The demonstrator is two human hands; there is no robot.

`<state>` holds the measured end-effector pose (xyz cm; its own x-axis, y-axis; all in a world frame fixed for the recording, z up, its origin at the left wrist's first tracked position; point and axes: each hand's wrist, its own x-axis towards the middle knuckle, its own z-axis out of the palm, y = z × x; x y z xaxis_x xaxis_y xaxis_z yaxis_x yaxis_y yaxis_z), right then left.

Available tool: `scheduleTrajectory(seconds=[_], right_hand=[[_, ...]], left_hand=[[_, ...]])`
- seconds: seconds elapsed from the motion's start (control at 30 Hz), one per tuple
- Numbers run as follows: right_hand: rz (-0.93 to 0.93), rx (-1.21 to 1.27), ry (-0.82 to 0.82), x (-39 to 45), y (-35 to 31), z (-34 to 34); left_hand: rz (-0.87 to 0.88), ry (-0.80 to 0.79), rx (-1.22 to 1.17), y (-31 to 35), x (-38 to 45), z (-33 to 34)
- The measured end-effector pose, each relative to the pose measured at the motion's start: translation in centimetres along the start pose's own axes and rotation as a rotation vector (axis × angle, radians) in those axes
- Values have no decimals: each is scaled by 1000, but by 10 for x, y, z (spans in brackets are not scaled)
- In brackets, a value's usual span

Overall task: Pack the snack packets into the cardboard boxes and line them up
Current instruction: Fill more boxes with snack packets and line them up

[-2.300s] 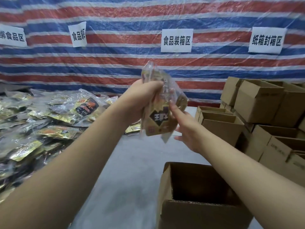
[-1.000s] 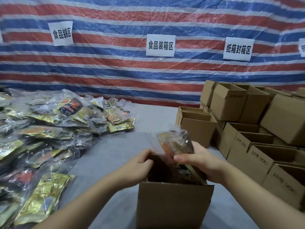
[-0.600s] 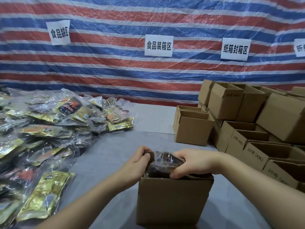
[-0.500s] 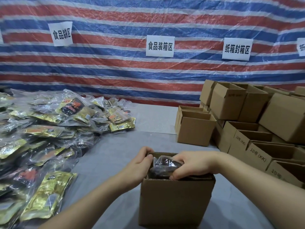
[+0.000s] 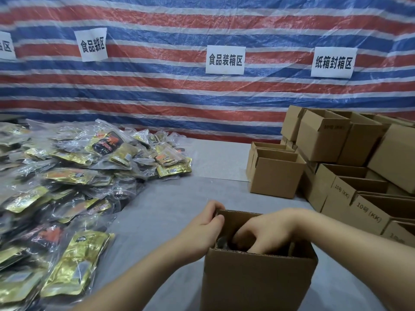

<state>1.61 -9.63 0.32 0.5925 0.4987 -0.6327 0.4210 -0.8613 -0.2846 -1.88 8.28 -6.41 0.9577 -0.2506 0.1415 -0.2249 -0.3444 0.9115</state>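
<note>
An open cardboard box (image 5: 258, 281) stands on the grey table right in front of me. My left hand (image 5: 202, 230) grips the box's left wall at the rim, thumb over the edge. My right hand (image 5: 262, 234) reaches down into the box with curled fingers pressing on the snack packets (image 5: 222, 244), which are almost wholly hidden inside. A big heap of loose snack packets (image 5: 74, 176) in gold and clear wrappers covers the table's left side.
Several open cardboard boxes (image 5: 350, 167) are stacked at the right, and two more (image 5: 274, 176) stand just left of that stack. A striped tarp wall with paper signs (image 5: 225, 59) closes the back.
The packets held up in both hands came down into the box. My right hand pushed them below the rim while my left hand took hold of the box's left wall.
</note>
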Motion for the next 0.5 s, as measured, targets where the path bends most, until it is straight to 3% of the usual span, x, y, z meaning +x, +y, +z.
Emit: scheduleTrajectory(seconds=[0.1, 0.23, 0.33, 0.43, 0.5], right_hand=[[-40, 4, 84, -10, 4, -4], [59, -135, -83, 5, -2, 11], [99, -76, -73, 3, -4, 10], [128, 110, 56, -12, 2, 6], [95, 206, 292, -24, 9, 8]], left_hand=[[7, 13, 10, 0, 2, 1], [12, -2, 32, 0, 3, 3], [-3, 14, 26, -2, 5, 4], [0, 60, 26, -4, 9, 5], [-5, 87, 24, -5, 13, 6]])
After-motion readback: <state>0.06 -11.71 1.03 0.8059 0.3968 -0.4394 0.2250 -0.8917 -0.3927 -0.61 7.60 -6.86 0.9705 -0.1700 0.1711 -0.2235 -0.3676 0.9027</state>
